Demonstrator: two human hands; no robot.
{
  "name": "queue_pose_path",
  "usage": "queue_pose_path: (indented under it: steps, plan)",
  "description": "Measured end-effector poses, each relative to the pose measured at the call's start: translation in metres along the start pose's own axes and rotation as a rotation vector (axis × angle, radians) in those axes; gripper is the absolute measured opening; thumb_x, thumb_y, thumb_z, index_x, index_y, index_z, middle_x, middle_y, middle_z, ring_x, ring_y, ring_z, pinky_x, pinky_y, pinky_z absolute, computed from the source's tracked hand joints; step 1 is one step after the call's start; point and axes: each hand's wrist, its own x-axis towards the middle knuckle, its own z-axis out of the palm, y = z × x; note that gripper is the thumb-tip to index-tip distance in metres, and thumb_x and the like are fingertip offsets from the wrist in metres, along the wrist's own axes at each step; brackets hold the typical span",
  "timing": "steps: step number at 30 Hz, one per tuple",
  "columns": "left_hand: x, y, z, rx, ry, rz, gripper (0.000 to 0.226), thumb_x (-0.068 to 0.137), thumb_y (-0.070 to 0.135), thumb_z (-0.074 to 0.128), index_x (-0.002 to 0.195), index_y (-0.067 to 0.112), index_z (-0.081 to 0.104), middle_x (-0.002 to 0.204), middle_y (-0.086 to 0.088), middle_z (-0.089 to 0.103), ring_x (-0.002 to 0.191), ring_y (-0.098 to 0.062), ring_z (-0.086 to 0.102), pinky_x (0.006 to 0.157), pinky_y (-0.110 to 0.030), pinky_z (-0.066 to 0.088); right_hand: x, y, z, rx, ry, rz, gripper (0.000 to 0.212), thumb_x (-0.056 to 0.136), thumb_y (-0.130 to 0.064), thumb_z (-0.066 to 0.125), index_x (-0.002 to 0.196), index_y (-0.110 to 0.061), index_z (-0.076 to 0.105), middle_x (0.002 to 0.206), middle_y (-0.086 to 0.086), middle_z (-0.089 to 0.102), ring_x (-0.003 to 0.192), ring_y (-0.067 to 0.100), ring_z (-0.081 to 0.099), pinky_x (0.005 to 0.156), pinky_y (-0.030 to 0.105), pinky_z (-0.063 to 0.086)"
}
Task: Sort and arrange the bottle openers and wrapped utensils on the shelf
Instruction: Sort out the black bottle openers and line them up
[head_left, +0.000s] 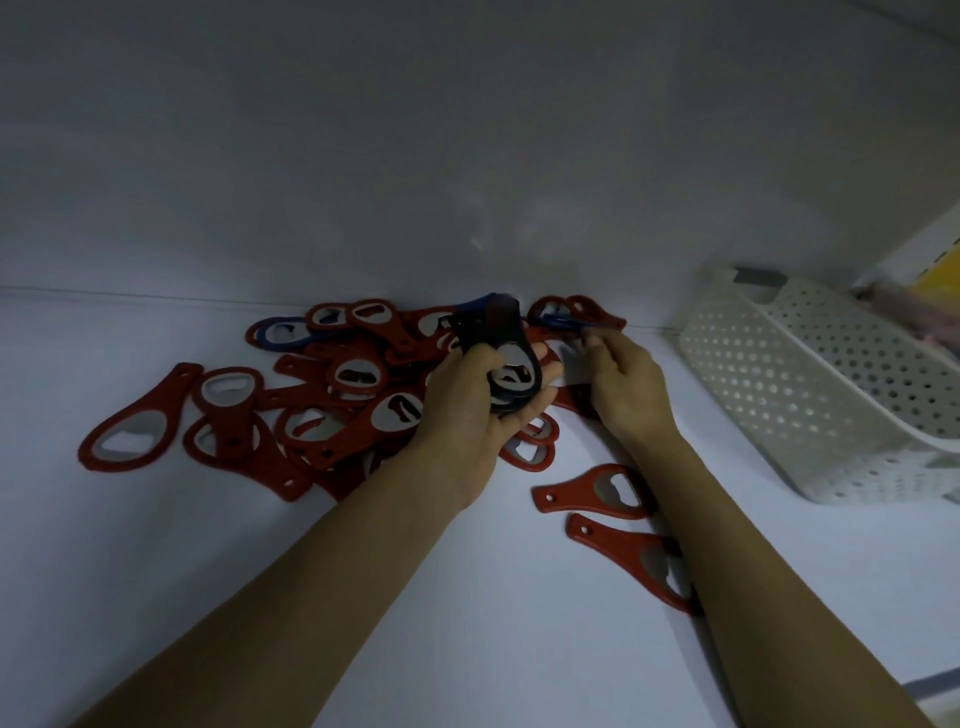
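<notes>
Red bottle openers (332, 395) heaped on shelf (156, 545) left of perforated white basket (810, 395); left hand (478, 415) fingers clasped round stack of dark openers (501, 353); right hand (623, 384) fingers pinching blue opener (563, 323) beside heap

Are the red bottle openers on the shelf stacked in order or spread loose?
Spread loose: the red bottle openers lie overlapping and pointing different ways on the shelf.

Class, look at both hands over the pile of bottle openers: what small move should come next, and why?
Probably the right hand should lift the blue opener it is pinching and add it to the dark stack in the left hand. The pile is mostly red, so the dark ones seem to be getting picked out.
</notes>
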Motion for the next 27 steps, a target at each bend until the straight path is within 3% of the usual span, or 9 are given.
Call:
queue_pose_path:
  steps: [2, 6, 9, 12, 19, 23, 25, 27]
  plan:
    - [0.000, 0.000, -0.001, -0.043, 0.000, -0.005, 0.039, 0.089, 0.000, 0.045, 0.127, 0.008, 0.049, 0.120, -0.023, 0.058, 0.093, -0.034, 0.066, 0.061, -0.032, 0.060, 0.003, 0.004, 0.001, -0.072, -0.023, -0.039, 0.037, 0.099, -0.011, 0.037, 0.133, -0.015, 0.050, 0.125, 0.007, 0.061, 0.102, 0.022, 0.058, 0.088, 0.029, 0.045]
    - [0.000, 0.000, 0.000, -0.024, 0.014, 0.012, 0.030, 0.092, 0.008, 0.049, 0.121, 0.007, 0.054, 0.112, -0.020, 0.064, 0.089, -0.029, 0.068, 0.064, -0.030, 0.060, 0.005, 0.008, 0.002, -0.184, -0.060, -0.079, 0.052, 0.092, -0.002, 0.045, 0.142, -0.016, 0.038, 0.141, 0.009, 0.048, 0.124, 0.028, 0.048, 0.105, 0.043, 0.040]
    - [0.001, 0.000, 0.000, -0.022, 0.023, 0.025, 0.025, 0.093, 0.013, 0.051, 0.118, 0.009, 0.055, 0.110, -0.019, 0.065, 0.087, -0.028, 0.069, 0.067, -0.031, 0.060, 0.004, 0.006, 0.002, -0.188, -0.087, -0.091, 0.048, 0.094, -0.006, 0.045, 0.140, -0.018, 0.039, 0.134, 0.009, 0.054, 0.112, 0.028, 0.056, 0.099, 0.047, 0.046]
    - [0.002, -0.001, -0.001, -0.016, 0.011, 0.033, 0.025, 0.094, 0.015, 0.050, 0.118, 0.009, 0.055, 0.102, -0.017, 0.068, 0.081, -0.025, 0.071, 0.066, -0.030, 0.060, 0.005, 0.005, 0.003, -0.280, -0.094, -0.128, 0.039, 0.096, -0.012, 0.045, 0.135, -0.016, 0.047, 0.122, 0.010, 0.061, 0.098, 0.025, 0.059, 0.090, 0.040, 0.049]
    - [0.000, 0.000, 0.001, -0.012, 0.022, 0.039, 0.021, 0.094, 0.016, 0.052, 0.113, 0.009, 0.057, 0.090, -0.015, 0.070, 0.075, -0.023, 0.072, 0.063, -0.031, 0.060, 0.008, 0.017, -0.005, -0.390, 0.032, -0.122, 0.023, 0.090, -0.033, 0.059, 0.102, -0.018, 0.074, 0.109, 0.007, 0.064, 0.097, 0.024, 0.058, 0.085, 0.045, 0.050]
    - [-0.001, 0.000, 0.001, -0.023, 0.018, 0.038, 0.022, 0.094, 0.017, 0.052, 0.113, 0.009, 0.057, 0.092, -0.015, 0.069, 0.075, -0.023, 0.072, 0.062, -0.030, 0.059, 0.002, 0.012, -0.008, -0.255, 0.180, -0.083, 0.023, 0.085, -0.035, 0.058, 0.072, -0.017, 0.065, 0.085, 0.004, 0.065, 0.076, 0.020, 0.060, 0.070, 0.041, 0.053]
    - [-0.001, 0.000, 0.002, -0.022, 0.028, 0.038, 0.023, 0.094, 0.017, 0.052, 0.115, 0.009, 0.056, 0.095, -0.016, 0.068, 0.078, -0.024, 0.070, 0.060, -0.029, 0.059, -0.001, 0.008, -0.009, -0.130, 0.267, -0.107, 0.015, 0.086, -0.032, 0.056, 0.081, -0.018, 0.059, 0.088, 0.003, 0.063, 0.078, 0.018, 0.059, 0.066, 0.033, 0.050]
    - [-0.003, 0.001, 0.003, -0.018, 0.033, 0.033, 0.023, 0.095, 0.018, 0.050, 0.115, 0.009, 0.056, 0.094, -0.016, 0.067, 0.078, -0.023, 0.068, 0.057, -0.027, 0.058, -0.004, 0.004, -0.007, -0.090, 0.166, -0.186, 0.028, 0.087, -0.037, 0.053, 0.108, -0.020, 0.059, 0.111, 0.002, 0.062, 0.099, 0.019, 0.059, 0.081, 0.036, 0.049]
